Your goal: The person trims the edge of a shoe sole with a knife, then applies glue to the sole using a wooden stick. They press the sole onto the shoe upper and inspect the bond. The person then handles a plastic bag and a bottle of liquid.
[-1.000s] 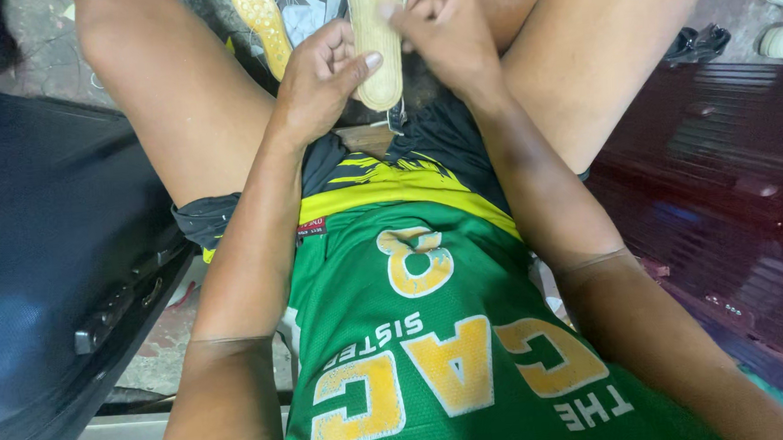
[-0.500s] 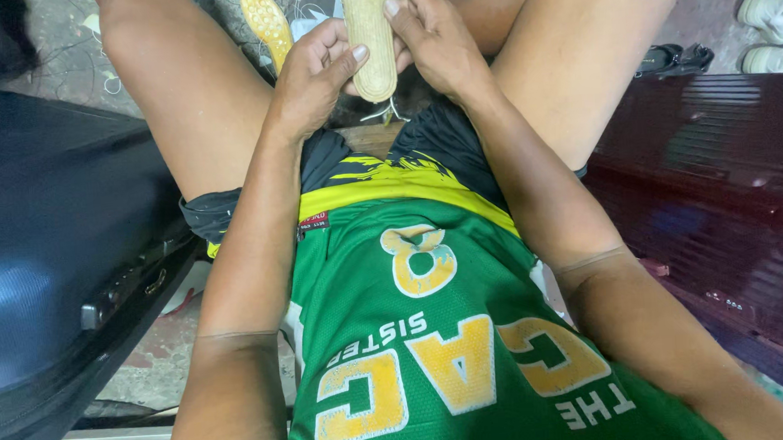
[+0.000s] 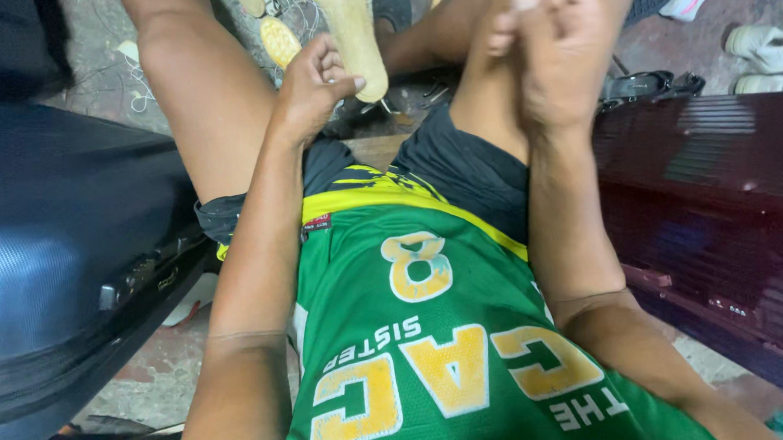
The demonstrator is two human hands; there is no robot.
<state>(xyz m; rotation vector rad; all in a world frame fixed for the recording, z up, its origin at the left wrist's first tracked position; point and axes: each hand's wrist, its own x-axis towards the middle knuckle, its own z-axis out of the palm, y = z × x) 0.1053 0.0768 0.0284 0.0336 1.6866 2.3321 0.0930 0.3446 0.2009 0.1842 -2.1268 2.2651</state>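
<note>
i see 1 pale shoe sole (image 3: 350, 28) held upright-ish btwn the knees, top edge of view. left hand (image 3: 311, 89) is clenched on it, thumb pressed vs its lower rounded end, fingers curled round the left edge. right hand (image 3: 555, 51) is off the sole, well to its right, raised over the right knee; fingers look bunched but it's blurred, so i can't tell if it grasps anything. just left of the sole lies 1 yellow sole (image 3: 279, 40) on the floor, apart from it. far right of the sole: 2 white shoes (image 3: 766, 43) by a dark red suitcase (image 3: 726, 218), 1 dark sandal (image 3: 642, 87) nearer. far left of the sole sits 1 black suitcase (image 3: 59, 267). below the sole, a green jersey (image 3: 435, 335) w/ yellow trim.
</note>
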